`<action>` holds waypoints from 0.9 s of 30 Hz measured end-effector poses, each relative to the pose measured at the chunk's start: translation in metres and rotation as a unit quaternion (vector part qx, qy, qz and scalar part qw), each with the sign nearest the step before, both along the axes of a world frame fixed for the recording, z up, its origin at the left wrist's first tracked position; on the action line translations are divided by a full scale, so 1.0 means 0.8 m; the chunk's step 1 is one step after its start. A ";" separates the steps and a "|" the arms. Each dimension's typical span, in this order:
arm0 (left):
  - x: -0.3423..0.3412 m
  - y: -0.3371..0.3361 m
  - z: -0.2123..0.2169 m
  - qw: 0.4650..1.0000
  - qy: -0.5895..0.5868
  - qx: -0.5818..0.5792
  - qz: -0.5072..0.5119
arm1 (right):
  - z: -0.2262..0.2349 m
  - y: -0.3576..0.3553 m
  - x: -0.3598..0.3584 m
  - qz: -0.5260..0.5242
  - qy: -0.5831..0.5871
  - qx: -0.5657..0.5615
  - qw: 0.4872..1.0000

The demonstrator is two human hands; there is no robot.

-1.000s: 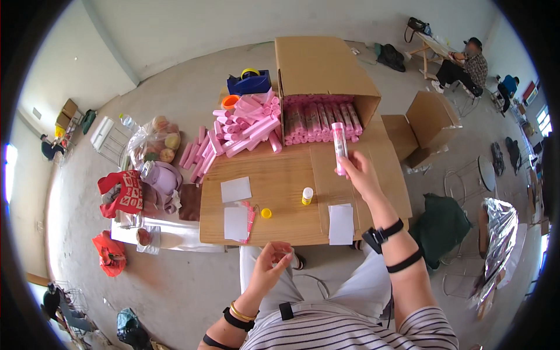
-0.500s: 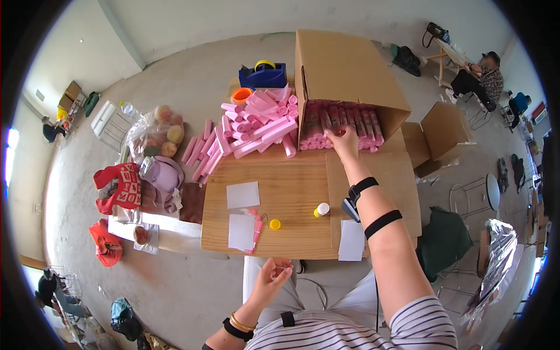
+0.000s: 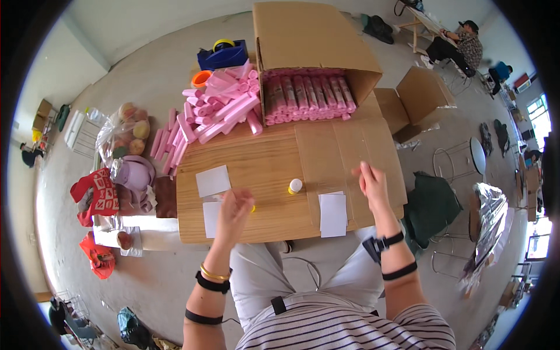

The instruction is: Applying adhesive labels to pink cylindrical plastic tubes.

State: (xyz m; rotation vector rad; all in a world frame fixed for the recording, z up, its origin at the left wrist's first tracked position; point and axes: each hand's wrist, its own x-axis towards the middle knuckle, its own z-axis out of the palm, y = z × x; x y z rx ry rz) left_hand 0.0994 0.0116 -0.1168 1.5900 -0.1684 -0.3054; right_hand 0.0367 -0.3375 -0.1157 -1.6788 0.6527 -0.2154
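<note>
My left hand (image 3: 234,211) hovers over the left front of the wooden table, fingers bent and smeared by motion. Beneath it lie two white paper sheets (image 3: 213,181) and a yellow cap (image 3: 252,208), partly hidden. My right hand (image 3: 373,185) is above the cardboard flap at the right, fingers curled in and thumb side up, with nothing visible in it. Nearby stand a small white-capped yellow bottle (image 3: 295,186) and a stack of white paper slips (image 3: 333,214). At the back, an open cardboard box (image 3: 318,38) on its side holds rows of pink rolls (image 3: 306,96).
A loose heap of pink rolls (image 3: 224,108) lies left of the box, beside a blue tape dispenser (image 3: 223,56) and an orange tape ring (image 3: 202,79). Fruit bag (image 3: 123,134) and red bags (image 3: 96,195) are farther left. A stool (image 3: 477,154) stands right; a person (image 3: 461,46) sits beyond.
My right hand has come out of the box toward me, above the flap. My left hand has risen from my lap to over the table. The whole view has shifted.
</note>
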 end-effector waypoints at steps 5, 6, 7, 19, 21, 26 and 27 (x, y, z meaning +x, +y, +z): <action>0.113 -0.018 0.006 0.977 -0.114 0.154 0.089 | -0.046 0.020 -0.121 -0.087 0.111 0.092 0.986; 0.141 -0.020 -0.001 0.964 -0.174 0.168 0.113 | -0.044 0.029 -0.134 -0.063 0.102 0.126 0.985; 0.167 -0.027 -0.002 0.944 -0.201 0.227 0.127 | -0.046 0.038 -0.142 -0.058 0.095 0.135 0.985; 0.264 -0.094 -0.011 0.726 -0.364 0.575 0.101 | -0.025 0.054 -0.154 0.044 0.096 0.162 0.981; 0.255 -0.085 -0.006 0.789 -0.320 0.516 0.095 | -0.029 0.053 -0.151 0.052 0.072 0.162 0.983; 0.143 -0.068 0.023 0.995 0.024 -0.035 0.087 | 0.009 0.062 -0.126 0.091 0.065 0.121 0.986; 0.094 -0.081 0.051 0.984 0.094 -0.121 0.090 | 0.022 0.064 -0.122 0.104 0.039 0.106 0.988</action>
